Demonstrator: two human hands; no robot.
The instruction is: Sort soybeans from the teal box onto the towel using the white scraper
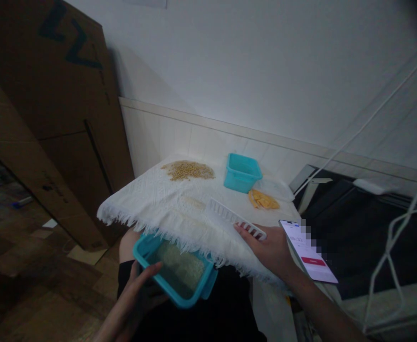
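Note:
My left hand (pixel 140 289) grips the side of a teal plastic container (pixel 185 301), thumb over its rim. The container sits in my lap under the fringed edge of a white cloth (pixel 151 204) and has pale grains (pixel 180 263) in it that look like rice. My right hand (pixel 269 249) is closed around one end of a long white slotted plastic piece (pixel 226 213), which rests on or just above the cloth. A thin scatter of pale grains (pixel 194 202) lies left of its far end. Farther back is a pile of yellow-brown beans (pixel 189 171).
A second teal container (pixel 242 178) stands at the back, near a folded yellow cloth (pixel 263 199) and a clear lid (pixel 276 189). At right lie a lit phone (pixel 308 251) and a white wire frame (pixel 386 251). A large cardboard box (pixel 62 118) stands left; the wall is behind.

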